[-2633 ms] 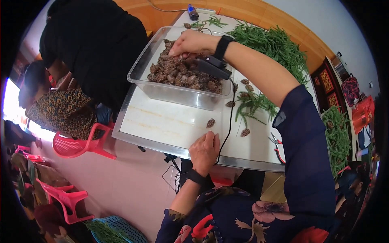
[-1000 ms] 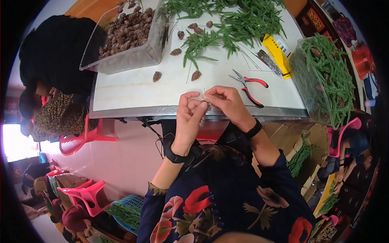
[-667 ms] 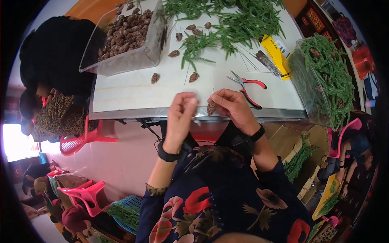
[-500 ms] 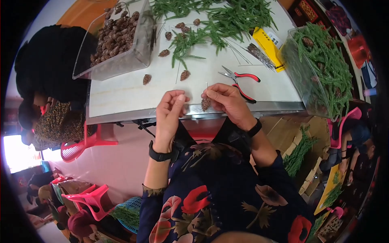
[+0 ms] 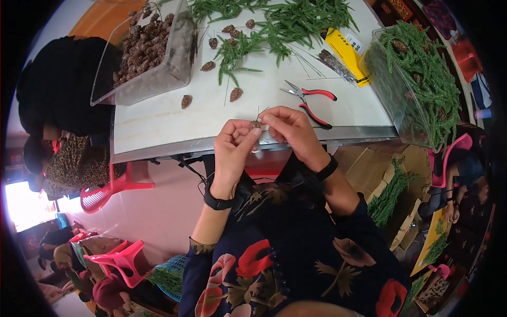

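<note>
Head view: your left hand (image 5: 232, 148) and right hand (image 5: 290, 129) meet at the near edge of the white table (image 5: 158, 127), fingertips closed together on one small brown pine cone (image 5: 255, 124), which sits pinched between both hands just above the table edge. A thin wire (image 5: 260, 112) rises from the cone; whether it is threaded through the cone cannot be told at this size. Both wrists carry a black band. Just beyond your right hand, red-handled pliers (image 5: 309, 98) lie flat on the table, not touching your fingers. Loose pine cones (image 5: 236, 94) lie scattered on the table between the hands and the green sprigs (image 5: 274, 21) heaped at the far edge. A clear bin of pine cones (image 5: 148, 47) stands at the far left of the table; a second clear bin of green sprigs (image 5: 422, 79) stands at the right end. A yellow packet (image 5: 346, 50) lies near the second bin, with a bundle of wires (image 5: 332, 61) touching it. Another person in dark clothing (image 5: 58, 90) sits at the left side of the table.
</note>
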Tool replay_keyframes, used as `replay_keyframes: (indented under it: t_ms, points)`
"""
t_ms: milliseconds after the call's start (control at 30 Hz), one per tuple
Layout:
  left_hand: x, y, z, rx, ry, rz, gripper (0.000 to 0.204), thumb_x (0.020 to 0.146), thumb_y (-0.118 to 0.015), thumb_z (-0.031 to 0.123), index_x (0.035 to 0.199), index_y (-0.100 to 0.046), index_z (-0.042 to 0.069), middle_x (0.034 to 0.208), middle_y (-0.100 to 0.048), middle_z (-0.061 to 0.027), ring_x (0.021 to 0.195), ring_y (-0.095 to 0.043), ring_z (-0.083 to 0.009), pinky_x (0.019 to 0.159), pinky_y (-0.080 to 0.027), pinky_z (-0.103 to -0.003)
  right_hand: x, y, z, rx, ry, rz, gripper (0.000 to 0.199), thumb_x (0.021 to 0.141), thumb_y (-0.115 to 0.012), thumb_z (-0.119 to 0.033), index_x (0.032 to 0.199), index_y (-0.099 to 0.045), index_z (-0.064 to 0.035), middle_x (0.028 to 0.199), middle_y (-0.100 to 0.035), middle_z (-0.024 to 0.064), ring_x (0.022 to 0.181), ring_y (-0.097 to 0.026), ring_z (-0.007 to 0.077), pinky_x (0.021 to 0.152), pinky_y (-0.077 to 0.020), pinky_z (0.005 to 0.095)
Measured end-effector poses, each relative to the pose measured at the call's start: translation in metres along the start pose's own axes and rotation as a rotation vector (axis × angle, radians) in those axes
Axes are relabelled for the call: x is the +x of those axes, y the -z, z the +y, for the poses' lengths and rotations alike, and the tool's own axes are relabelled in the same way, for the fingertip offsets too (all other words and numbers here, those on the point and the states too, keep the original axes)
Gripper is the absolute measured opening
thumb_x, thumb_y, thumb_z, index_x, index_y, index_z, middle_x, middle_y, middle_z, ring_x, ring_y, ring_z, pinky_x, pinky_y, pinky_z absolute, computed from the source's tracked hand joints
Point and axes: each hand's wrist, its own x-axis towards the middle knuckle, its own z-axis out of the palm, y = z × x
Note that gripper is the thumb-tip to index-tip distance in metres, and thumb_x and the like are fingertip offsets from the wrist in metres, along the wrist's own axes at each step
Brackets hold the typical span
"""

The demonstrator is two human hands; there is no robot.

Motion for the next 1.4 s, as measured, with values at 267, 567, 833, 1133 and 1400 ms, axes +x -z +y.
replay_keyframes:
  t_ms: [267,567,833,1133,1400]
  points:
    - [0.001,0.0,-0.004,-0.005,-0.051,0.031,0.018,0.088,-0.071,0.006,0.101,-0.06,0.002,0.08,-0.062,0.0005,0.061,-0.053,-0.0034,0.056,-0.04,-0.016,0.003,-0.015,-0.002,-0.055,0.124,0.026,0.015,0.094,-0.065,-0.014,0.103,-0.067,-0.002,0.075,-0.059,-0.0032,0.062,-0.047,0.0023,0.052,-0.0337,0.0178]
    - [0.002,-0.002,-0.004,-0.016,-0.05,0.021,0.022,0.085,-0.073,0.003,0.104,-0.062,0.0,0.077,-0.059,0.0025,0.059,-0.049,-0.0026,0.054,-0.038,-0.016,0.001,-0.013,-0.002,-0.041,0.112,0.016,0.014,0.094,-0.064,-0.015,0.1,-0.067,-0.0019,0.077,-0.061,-0.003,0.063,-0.049,0.0019,0.054,-0.0366,0.0174]
    - [-0.005,-0.016,-0.007,0.46,-0.369,0.176,0.019,0.083,-0.073,0.002,0.098,-0.062,0.0,0.071,-0.057,0.0032,0.058,-0.046,-0.0018,0.053,-0.037,-0.017,0.0,-0.013,0.0,-0.171,0.181,0.032,0.014,0.094,-0.063,-0.012,0.096,-0.068,0.0006,0.081,-0.066,0.0002,0.068,-0.054,0.0035,0.06,-0.0425,0.0183]
    - [0.0,-0.011,-0.007,0.034,-0.089,-0.006,0.015,0.086,-0.072,0.006,0.095,-0.062,0.003,0.074,-0.064,-0.0001,0.055,-0.049,-0.0037,0.05,-0.038,-0.018,-0.001,-0.007,-0.006,-0.39,0.342,0.063,0.015,0.094,-0.06,-0.008,0.098,-0.069,0.0029,0.085,-0.064,0.0027,0.071,-0.056,0.0066,0.063,-0.0439,0.0213]
    - [0.005,-0.012,-0.009,-0.101,0.046,-0.143,0.012,0.089,-0.069,0.008,0.098,-0.061,0.005,0.077,-0.065,-0.001,0.056,-0.052,-0.0041,0.05,-0.038,-0.018,-0.006,-0.005,-0.012,-0.527,0.396,0.126,0.015,0.092,-0.062,-0.007,0.101,-0.07,0.001,0.082,-0.065,0.0045,0.071,-0.055,0.0076,0.062,-0.0433,0.0225]
